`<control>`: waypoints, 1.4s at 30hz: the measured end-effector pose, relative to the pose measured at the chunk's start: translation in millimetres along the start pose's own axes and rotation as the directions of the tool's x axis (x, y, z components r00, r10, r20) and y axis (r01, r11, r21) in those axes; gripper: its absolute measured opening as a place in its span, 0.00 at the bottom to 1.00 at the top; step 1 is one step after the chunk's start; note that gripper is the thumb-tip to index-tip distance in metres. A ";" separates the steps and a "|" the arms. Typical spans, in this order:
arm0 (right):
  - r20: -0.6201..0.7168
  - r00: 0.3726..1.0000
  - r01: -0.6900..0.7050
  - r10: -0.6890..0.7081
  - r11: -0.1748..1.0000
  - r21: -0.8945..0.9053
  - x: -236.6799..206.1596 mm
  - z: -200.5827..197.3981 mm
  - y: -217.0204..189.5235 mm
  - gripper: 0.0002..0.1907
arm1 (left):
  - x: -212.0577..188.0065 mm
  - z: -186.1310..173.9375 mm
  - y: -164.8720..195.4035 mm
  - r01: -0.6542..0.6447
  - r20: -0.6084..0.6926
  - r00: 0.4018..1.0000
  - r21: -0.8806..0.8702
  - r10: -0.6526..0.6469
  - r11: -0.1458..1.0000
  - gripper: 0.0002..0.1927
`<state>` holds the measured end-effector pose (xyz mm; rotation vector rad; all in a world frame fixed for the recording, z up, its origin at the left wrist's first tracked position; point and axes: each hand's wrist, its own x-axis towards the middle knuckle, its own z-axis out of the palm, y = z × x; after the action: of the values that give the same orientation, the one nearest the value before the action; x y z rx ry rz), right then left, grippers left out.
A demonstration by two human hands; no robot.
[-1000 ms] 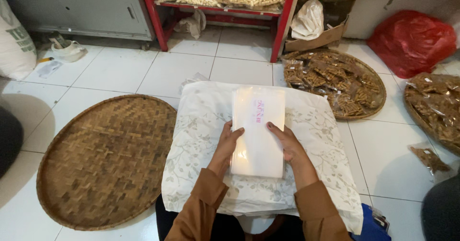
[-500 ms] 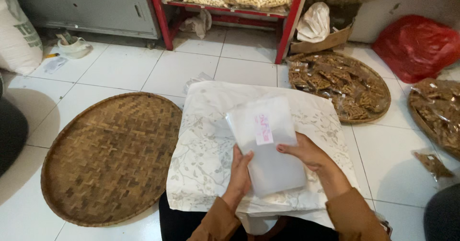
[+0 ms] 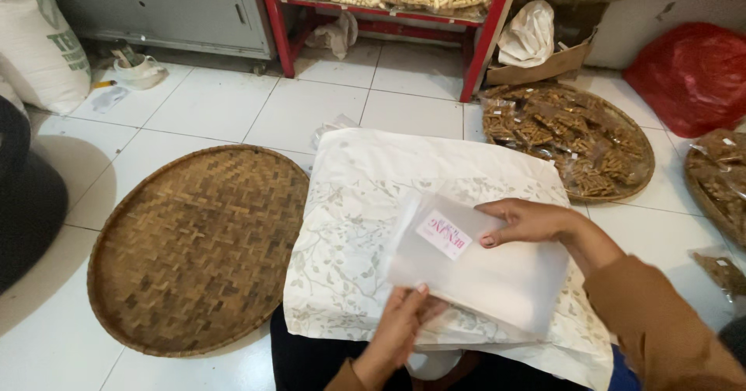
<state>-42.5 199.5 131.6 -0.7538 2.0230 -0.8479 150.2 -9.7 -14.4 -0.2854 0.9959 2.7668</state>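
Both hands hold a stack of clear plastic bags [image 3: 482,270] with a small pink-and-white label, lifted just above a white floral cushion [image 3: 365,235] on the person's lap. The right hand [image 3: 524,221] pinches the stack's upper edge, thumb on top. The left hand [image 3: 404,325] grips the near lower corner, fingers closed on it. The stack sits tilted over the cushion's right half. Left of the cushion lies a round woven tray [image 3: 194,243]; beyond the cushion, to the right, a second tray [image 3: 575,138] carries packed brown snacks. The step in hand looks like squaring or sorting the bags; the next move likely calls for peeling one thin sheet free without the rest sliding
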 end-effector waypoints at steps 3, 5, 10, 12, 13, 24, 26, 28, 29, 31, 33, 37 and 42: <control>0.235 0.971 -0.024 0.034 0.999 -0.046 20.7 -11.7 -19.6 0.27 | -8.4 8.4 -25.3 0.074 0.061 0.996 -0.245 -0.061 0.967 0.20; 0.345 0.934 -0.073 0.093 0.995 -0.071 40.0 -15.2 -35.2 0.28 | -7.7 16.2 -43.3 0.175 0.073 0.984 -0.320 -0.160 0.931 0.22; 0.484 0.858 0.119 0.169 0.853 -0.508 104.3 -9.7 -68.5 0.34 | 16.5 31.7 -66.8 0.284 0.056 0.952 -0.523 -0.300 0.804 0.28; 0.451 0.861 0.142 0.234 0.742 -0.655 130.8 -3.4 -76.0 0.40 | 28.5 36.6 -67.1 0.241 -0.002 0.959 -0.523 -0.284 0.818 0.30; 0.452 0.854 0.146 0.256 0.716 -0.682 142.4 -2.0 -79.2 0.39 | 35.0 38.7 -68.4 0.230 0.028 0.967 -0.524 -0.253 0.820 0.31; 0.040 0.998 0.059 -0.052 0.460 -0.886 156.3 34.3 -65.2 0.35 | -10.2 22.5 39.1 0.236 0.624 0.666 0.343 -0.409 0.909 0.27; -0.141 0.954 0.063 -0.265 0.636 -0.769 136.6 34.7 -47.9 0.40 | -8.4 5.3 75.3 -0.307 0.567 0.817 0.579 -0.103 0.755 0.26; -0.397 0.856 0.097 -0.330 0.858 -0.504 101.0 41.4 -17.4 0.36 | 5.7 -13.3 107.2 -0.557 0.492 0.824 0.793 0.280 0.246 0.30; -0.561 0.750 0.173 -0.350 0.923 -0.345 77.4 47.7 1.2 0.33 | 17.7 -22.9 122.4 -0.527 0.493 0.769 0.849 0.406 -0.033 0.34; -0.855 0.384 0.156 -0.348 0.938 -0.311 55.5 79.2 31.7 0.29 | 35.4 -37.3 136.0 -0.476 0.525 0.789 0.851 0.320 -0.222 0.55; -0.960 0.279 0.295 0.024 0.949 0.109 49.8 113.7 57.8 0.28 | 48.9 -48.4 130.8 -0.479 0.536 0.826 0.831 0.177 -0.283 0.65; -0.880 0.440 0.494 0.179 0.770 0.404 59.5 154.9 78.6 0.30 | 60.9 -66.8 100.9 -0.546 0.593 0.796 0.789 0.118 -0.281 0.69; -0.866 0.484 0.538 0.125 0.737 0.408 73.5 138.1 55.8 0.30 | 52.6 -67.3 63.6 -0.508 0.609 0.735 0.786 0.299 -0.352 0.61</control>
<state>24.7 137.0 -6.9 -0.1293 2.1542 -2.3344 92.2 -95.4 -39.4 0.7172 3.2466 1.1372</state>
